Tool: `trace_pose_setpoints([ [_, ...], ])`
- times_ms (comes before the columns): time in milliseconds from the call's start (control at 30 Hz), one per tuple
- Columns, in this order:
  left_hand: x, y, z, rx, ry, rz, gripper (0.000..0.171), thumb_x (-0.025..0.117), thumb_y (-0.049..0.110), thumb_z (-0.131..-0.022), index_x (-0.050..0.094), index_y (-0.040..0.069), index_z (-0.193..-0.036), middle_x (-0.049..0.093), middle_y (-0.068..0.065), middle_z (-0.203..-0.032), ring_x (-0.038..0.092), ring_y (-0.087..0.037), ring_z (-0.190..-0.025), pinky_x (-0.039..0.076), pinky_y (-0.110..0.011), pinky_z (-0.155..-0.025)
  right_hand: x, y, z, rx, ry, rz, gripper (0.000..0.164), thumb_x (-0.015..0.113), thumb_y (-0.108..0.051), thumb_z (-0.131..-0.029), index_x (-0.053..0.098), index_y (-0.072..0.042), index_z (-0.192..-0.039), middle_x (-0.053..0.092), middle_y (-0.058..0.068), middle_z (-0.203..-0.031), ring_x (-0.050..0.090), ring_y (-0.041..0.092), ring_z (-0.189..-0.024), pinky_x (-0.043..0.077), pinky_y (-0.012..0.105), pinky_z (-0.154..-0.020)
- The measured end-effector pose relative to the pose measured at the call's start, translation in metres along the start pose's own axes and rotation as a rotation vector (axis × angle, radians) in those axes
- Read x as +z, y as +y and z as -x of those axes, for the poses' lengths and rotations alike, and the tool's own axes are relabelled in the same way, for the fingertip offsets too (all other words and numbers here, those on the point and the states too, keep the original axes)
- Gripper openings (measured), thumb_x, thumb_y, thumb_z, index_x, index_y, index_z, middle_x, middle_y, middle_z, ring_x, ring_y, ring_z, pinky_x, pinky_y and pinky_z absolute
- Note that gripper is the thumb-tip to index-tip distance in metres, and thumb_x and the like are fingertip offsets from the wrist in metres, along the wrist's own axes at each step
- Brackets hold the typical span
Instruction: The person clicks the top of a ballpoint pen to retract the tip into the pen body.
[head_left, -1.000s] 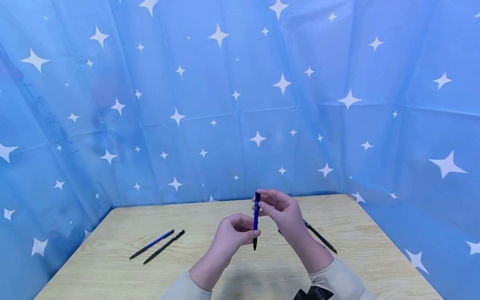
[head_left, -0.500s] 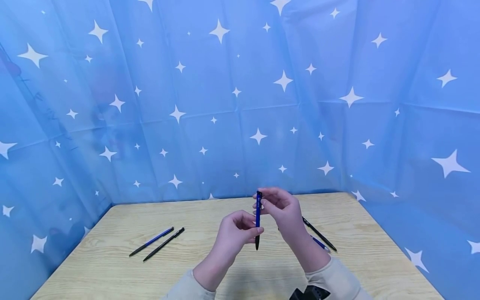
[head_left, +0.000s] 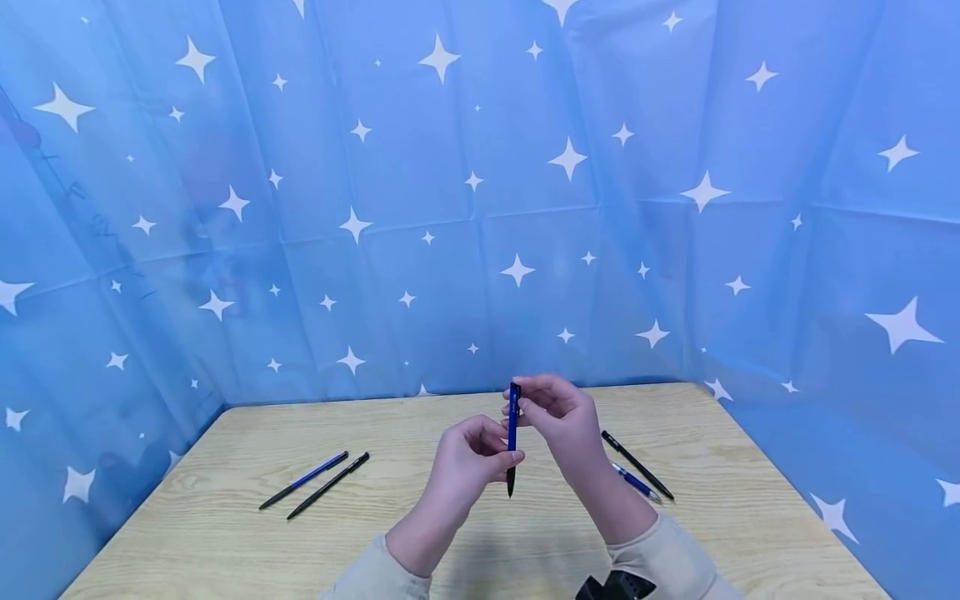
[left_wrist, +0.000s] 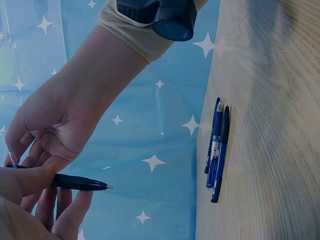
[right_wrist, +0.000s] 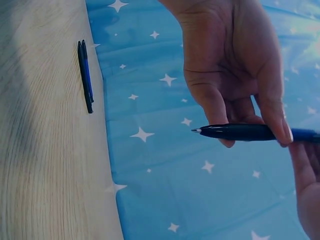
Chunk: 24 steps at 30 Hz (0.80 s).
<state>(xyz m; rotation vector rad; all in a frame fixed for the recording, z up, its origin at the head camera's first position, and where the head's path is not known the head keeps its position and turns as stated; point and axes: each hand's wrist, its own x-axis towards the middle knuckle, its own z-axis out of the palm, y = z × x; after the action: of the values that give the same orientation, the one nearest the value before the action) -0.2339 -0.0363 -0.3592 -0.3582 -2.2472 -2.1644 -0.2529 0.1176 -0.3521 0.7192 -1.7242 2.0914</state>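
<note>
A blue ballpoint pen with a black grip (head_left: 513,425) is held upright above the table, its metal tip pointing down. Around its lower part, my left hand (head_left: 467,467) pinches with thumb and fingers. My right hand (head_left: 562,421) grips the top end near the clip, thumb on one side and fingers on the other. Seen from the right wrist, the pen's black grip (right_wrist: 240,132) and bare metal tip stick out past the left hand (right_wrist: 232,65). The left wrist view has the right hand (left_wrist: 60,120) behind the pen, whose upper part is largely covered by fingers.
On the table's left lie a blue-and-black pen (head_left: 303,481) and a black pen (head_left: 328,487), side by side. Right of my right forearm are a black pen (head_left: 639,467) and a blue pen with a clear section (head_left: 636,482). A blue starry curtain (head_left: 480,208) borders the wooden table (head_left: 225,550).
Both hands keep their hold on the pen, nearly still. My right forearm has shifted slightly left, uncovering more of the blue pen on the right. The head view has tilted slightly.
</note>
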Motion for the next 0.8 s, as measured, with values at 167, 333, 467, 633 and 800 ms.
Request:
trace_pose_setpoints([
  [167, -0.002, 0.001, 0.0, 0.011, -0.014, -0.025, 0.018, 0.078, -0.005, -0.078, 0.066, -0.001, -0.09, 0.061, -0.003, -0.074, 0.063, -0.015, -0.07, 0.058, -0.032, -0.063, 0.0, 0.0, -0.001, 0.025, 0.006, -0.006, 0.023, 0.06, 0.005, -0.093, 0.062, 0.009, -0.115, 0.069, 0.018, -0.101, 0.069, 0.024, -0.086, 0.058, 0.041, -0.074],
  [333, -0.009, -0.002, 0.001, 0.045, -0.05, -0.076, 0.019, 0.078, -0.004, -0.078, 0.066, -0.001, -0.092, 0.06, -0.004, -0.076, 0.063, -0.015, -0.071, 0.058, -0.032, -0.062, 0.0, -0.001, -0.002, 0.063, -0.008, -0.018, 0.025, 0.059, 0.005, -0.093, 0.061, 0.005, -0.118, 0.063, 0.031, -0.105, 0.068, 0.03, -0.088, 0.057, 0.045, -0.075],
  [467, -0.021, -0.007, 0.001, 0.051, -0.06, -0.155, 0.02, 0.079, -0.003, -0.078, 0.067, 0.0, -0.093, 0.059, -0.004, -0.077, 0.062, -0.016, -0.072, 0.057, -0.032, -0.062, -0.004, -0.002, -0.002, 0.094, -0.042, 0.004, 0.03, 0.06, 0.006, -0.092, 0.06, 0.005, -0.123, 0.063, 0.025, -0.108, 0.067, 0.028, -0.092, 0.056, 0.046, -0.078],
  [633, -0.04, -0.017, 0.0, 0.037, -0.048, -0.263, 0.022, 0.079, 0.001, -0.078, 0.068, 0.0, -0.098, 0.059, -0.004, -0.08, 0.061, -0.017, -0.073, 0.057, -0.032, -0.062, -0.015, 0.0, -0.002, 0.087, -0.059, 0.069, 0.03, 0.064, 0.001, -0.091, 0.062, 0.003, -0.122, 0.065, 0.017, -0.106, 0.066, 0.026, -0.091, 0.057, 0.043, -0.078],
  [800, -0.064, -0.029, -0.006, 0.018, -0.01, -0.354, 0.024, 0.078, 0.003, -0.081, 0.068, 0.0, -0.103, 0.059, -0.005, -0.082, 0.06, -0.017, -0.074, 0.057, -0.031, -0.062, -0.025, 0.004, 0.001, 0.136, -0.099, 0.172, 0.026, 0.066, -0.003, -0.092, 0.064, 0.004, -0.116, 0.066, 0.019, -0.105, 0.066, 0.024, -0.09, 0.057, 0.039, -0.077],
])
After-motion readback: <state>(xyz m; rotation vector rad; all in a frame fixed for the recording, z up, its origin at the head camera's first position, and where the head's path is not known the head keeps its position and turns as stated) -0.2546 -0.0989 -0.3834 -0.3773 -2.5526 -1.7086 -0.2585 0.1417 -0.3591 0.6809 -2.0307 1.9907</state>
